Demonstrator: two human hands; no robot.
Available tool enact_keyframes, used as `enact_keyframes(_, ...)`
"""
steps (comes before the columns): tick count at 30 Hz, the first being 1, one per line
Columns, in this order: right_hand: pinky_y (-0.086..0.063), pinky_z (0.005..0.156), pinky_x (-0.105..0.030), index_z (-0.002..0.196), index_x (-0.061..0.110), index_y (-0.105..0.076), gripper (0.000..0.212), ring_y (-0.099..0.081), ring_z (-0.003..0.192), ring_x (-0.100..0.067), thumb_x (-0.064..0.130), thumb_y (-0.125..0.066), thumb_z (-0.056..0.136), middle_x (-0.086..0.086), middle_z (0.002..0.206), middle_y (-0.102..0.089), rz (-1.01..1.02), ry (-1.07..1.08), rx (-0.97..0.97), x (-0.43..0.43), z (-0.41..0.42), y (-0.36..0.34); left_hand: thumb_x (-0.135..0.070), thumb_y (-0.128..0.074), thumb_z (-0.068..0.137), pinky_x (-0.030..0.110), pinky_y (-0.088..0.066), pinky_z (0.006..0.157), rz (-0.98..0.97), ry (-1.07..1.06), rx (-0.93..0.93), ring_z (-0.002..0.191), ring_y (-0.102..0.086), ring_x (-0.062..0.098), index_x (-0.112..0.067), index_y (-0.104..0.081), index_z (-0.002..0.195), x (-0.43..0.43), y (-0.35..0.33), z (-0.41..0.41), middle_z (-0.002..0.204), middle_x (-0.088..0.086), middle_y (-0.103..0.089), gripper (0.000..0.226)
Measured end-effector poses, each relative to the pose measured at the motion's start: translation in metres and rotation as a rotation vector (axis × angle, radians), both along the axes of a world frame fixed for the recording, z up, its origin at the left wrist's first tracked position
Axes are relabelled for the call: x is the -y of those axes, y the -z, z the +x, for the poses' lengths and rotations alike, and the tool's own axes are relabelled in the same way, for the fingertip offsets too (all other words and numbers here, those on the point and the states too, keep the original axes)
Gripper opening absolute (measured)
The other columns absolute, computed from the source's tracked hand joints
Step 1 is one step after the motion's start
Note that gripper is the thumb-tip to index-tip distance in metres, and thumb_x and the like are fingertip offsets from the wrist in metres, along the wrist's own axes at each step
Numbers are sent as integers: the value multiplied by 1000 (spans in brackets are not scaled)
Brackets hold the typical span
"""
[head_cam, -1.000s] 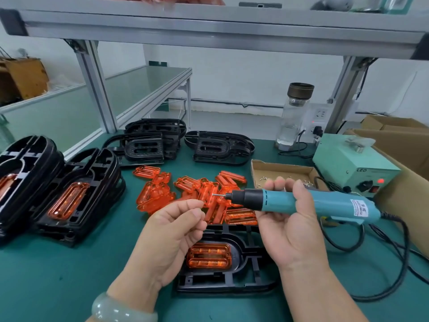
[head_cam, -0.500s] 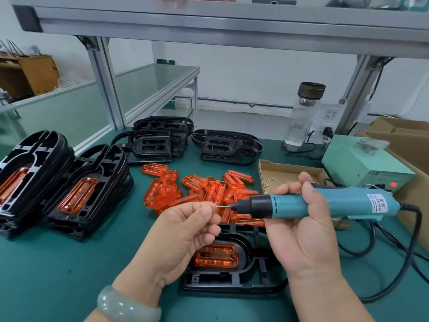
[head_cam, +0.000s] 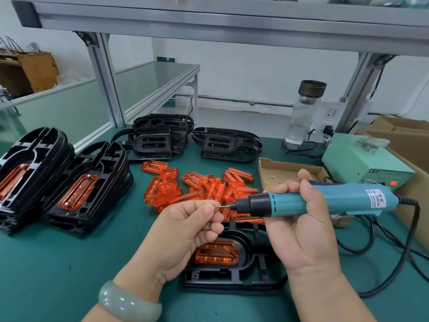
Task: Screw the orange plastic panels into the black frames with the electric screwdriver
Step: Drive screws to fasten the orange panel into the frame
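Observation:
My right hand point(head_cam: 299, 226) grips a teal electric screwdriver point(head_cam: 313, 202), held level with its thin bit pointing left. My left hand point(head_cam: 185, 231) has curled fingers and pinches something tiny, probably a screw, right at the bit's tip; the thing itself is too small to make out. Below both hands a black frame point(head_cam: 234, 273) lies flat on the green mat with an orange panel point(head_cam: 216, 253) seated in it. A heap of loose orange panels point(head_cam: 197, 184) lies just behind.
Black frames fitted with orange panels point(head_cam: 76, 189) are stacked at the left, and bare black frames point(head_cam: 227, 145) at the back. A cardboard tray of screws point(head_cam: 281, 173), a green power unit point(head_cam: 366, 163), a glass bottle point(head_cam: 304, 112) and cardboard boxes stand at the right. The screwdriver's cable point(head_cam: 408, 247) loops at right.
My left hand has risen to the screwdriver's bit tip, and the gap between fingers and bit has closed. The screwdriver stays level in my right hand.

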State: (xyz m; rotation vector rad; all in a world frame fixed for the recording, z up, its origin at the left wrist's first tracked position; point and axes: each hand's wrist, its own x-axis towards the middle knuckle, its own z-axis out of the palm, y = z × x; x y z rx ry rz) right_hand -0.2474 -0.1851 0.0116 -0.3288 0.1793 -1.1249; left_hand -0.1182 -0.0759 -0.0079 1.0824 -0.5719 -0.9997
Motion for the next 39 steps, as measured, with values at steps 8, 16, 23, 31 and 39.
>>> enact_keyframes(8, -56, 68, -24, 94, 19, -63, 21, -56, 60, -9, 11, -59, 75, 5, 66, -54, -37, -11, -27, -1, 1, 0, -21, -65, 80, 18, -51, 54, 41, -54, 260, 63, -65, 14, -20, -76, 78, 0, 3, 3, 71, 6, -70, 11)
enact_keyframes(16, -54, 67, -24, 102, 28, -62, 24, -56, 62, -7, 36, -58, 80, 9, 66, -54, -180, 28, -115, -4, -1, 0, -11, -60, 90, 17, -49, 54, 121, -67, 594, 57, -63, 8, -24, -73, 69, -2, 3, 3, 66, 1, -69, 29)
enact_keyframes(23, -53, 72, -30, 111, 36, -60, 32, -53, 58, -7, 43, -62, 79, 11, 66, -51, -129, 138, -71, -3, -2, -2, -10, -61, 88, 16, -48, 53, 80, -77, 507, 55, -62, 6, -27, -74, 72, 3, 6, -16, 66, 1, -69, 27)
enact_keyframes(31, -50, 67, -26, 105, 32, -57, 30, -52, 54, -6, 45, -63, 78, 11, 65, -52, -79, 159, -60, 0, -6, -1, -16, -72, 77, 16, -51, 57, 31, -40, 427, 68, -70, 13, -29, -74, 93, 1, 6, -12, 79, 4, -73, 20)
enact_keyframes(39, -50, 64, -25, 102, 32, -56, 29, -50, 52, -6, 44, -64, 77, 12, 63, -50, -53, 177, -63, 2, -5, -1, -8, -66, 84, 16, -48, 51, 50, -55, 496, 63, -69, 12, -24, -74, 78, 4, 10, -13, 73, 4, -73, 19)
